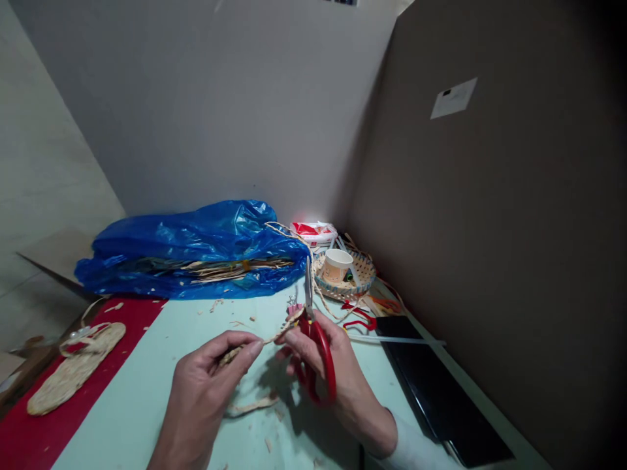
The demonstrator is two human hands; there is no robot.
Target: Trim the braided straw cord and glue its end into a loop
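My left hand (208,382) pinches a braided straw cord (274,338) between thumb and fingertips. The cord runs across to my right hand (323,359), whose thumb and fingers close on its other end. Red-handled scissors (329,365) also sit in my right hand, their blades pointing up and away from the cord. Below the hands, a loose length of braid (252,406) lies on the pale green table (142,398). A pink binder clip (294,308) is just beyond the right fingertips.
A blue plastic bag (196,228) with dry straw (230,269) lies at the back. Right of it, a woven basket (365,271) holds a paper cup (337,264). A woven sandal (78,372) rests on red cloth (29,444). A black flat object (435,391) and second red-handled scissors (362,321) lie right.
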